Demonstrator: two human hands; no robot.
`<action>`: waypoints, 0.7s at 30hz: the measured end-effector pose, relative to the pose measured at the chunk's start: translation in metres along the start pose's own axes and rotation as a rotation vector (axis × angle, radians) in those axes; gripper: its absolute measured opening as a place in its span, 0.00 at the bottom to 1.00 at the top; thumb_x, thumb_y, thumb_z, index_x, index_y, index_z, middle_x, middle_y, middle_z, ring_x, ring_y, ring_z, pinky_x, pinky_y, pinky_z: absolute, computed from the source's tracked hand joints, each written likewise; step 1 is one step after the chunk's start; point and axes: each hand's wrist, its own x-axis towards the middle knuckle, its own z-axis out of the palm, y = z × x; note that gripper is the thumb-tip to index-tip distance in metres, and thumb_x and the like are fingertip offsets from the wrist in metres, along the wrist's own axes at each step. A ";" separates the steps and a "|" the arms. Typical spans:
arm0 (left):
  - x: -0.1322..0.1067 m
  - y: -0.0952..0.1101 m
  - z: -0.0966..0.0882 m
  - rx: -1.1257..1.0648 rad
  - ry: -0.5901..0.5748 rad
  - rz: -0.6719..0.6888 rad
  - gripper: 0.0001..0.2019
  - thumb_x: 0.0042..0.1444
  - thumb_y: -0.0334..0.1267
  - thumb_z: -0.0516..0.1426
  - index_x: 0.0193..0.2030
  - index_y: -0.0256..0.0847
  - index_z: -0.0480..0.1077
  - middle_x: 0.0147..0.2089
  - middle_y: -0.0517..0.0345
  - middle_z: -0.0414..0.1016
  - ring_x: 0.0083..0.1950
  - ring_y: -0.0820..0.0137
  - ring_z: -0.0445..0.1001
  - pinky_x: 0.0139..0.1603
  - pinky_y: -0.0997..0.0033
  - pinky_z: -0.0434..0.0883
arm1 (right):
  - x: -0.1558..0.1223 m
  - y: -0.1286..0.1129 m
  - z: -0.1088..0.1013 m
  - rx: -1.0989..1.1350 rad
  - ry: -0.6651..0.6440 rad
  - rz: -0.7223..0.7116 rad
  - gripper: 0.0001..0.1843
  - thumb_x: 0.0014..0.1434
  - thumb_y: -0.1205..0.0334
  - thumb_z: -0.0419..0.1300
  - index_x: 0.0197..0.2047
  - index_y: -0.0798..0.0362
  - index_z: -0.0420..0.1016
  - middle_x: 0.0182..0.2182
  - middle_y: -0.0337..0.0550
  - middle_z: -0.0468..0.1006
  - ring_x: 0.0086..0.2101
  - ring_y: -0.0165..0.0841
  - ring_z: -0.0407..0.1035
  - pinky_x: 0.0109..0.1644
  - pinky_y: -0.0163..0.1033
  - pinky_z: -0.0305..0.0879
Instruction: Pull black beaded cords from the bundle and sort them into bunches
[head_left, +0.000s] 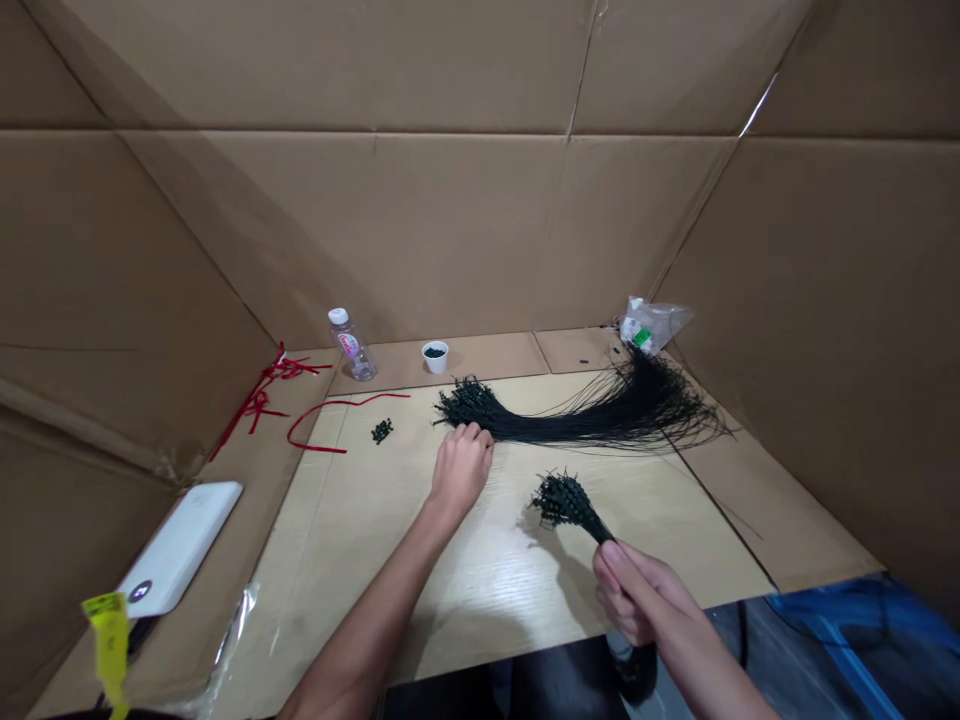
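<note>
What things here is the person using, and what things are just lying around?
Being used:
the right hand gripping a small bunch of black strands with knobbly tips
the left hand touching a big bunch
probably the loose dark bits and the cup of them

Just lying around:
bottle
red ribbon
plastic bag
white power bank
yellow tag

Folded cardboard panels (450, 230) surround a pale wooden table (360, 540) above grey floor (712, 640).
</note>
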 end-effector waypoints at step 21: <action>-0.114 0.041 -0.109 0.022 0.158 0.471 0.09 0.75 0.31 0.56 0.44 0.41 0.77 0.38 0.54 0.79 0.40 0.60 0.74 0.41 0.59 0.71 | 0.047 -0.029 0.047 -0.396 -0.327 -0.355 0.27 0.80 0.41 0.51 0.35 0.50 0.73 0.31 0.36 0.72 0.35 0.35 0.66 0.44 0.40 0.61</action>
